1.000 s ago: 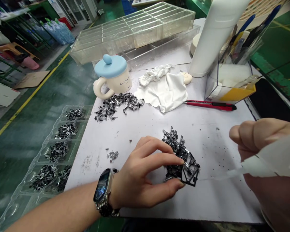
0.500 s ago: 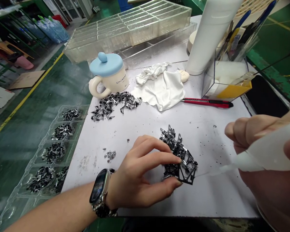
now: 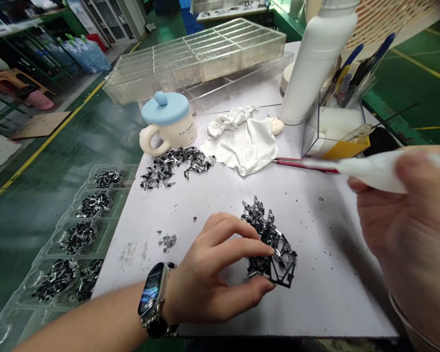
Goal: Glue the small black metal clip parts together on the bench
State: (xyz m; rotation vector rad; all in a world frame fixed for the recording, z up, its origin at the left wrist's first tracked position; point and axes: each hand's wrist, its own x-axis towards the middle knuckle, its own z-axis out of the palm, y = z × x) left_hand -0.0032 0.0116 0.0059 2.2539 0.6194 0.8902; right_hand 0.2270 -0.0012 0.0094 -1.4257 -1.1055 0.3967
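Frame (image 3: 281, 284), thin and black: lay at near edge of black parts pile (image 3: 264, 227), pinched between thumb and fingertips of left hand (image 3: 209, 269), on white tabletop (image 3: 220, 195). White squeeze bottle (image 3: 374, 171): sat gripped in right hand (image 3: 407, 234) above tabletop, nozzle (image 3: 326, 165) pointed left, well apart from frame. Blue-lidded mug (image 3: 178, 136): stood behind second pile (image 3: 160, 169).

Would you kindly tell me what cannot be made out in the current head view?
All in the head view:
squeeze bottle: tip blurred by motion, body partly hidden by the right hand
knife: handle mostly hidden behind the squeeze bottle
black parts: partly covered by the left hand
mug: contents hidden by its lid
specks: too small to identify
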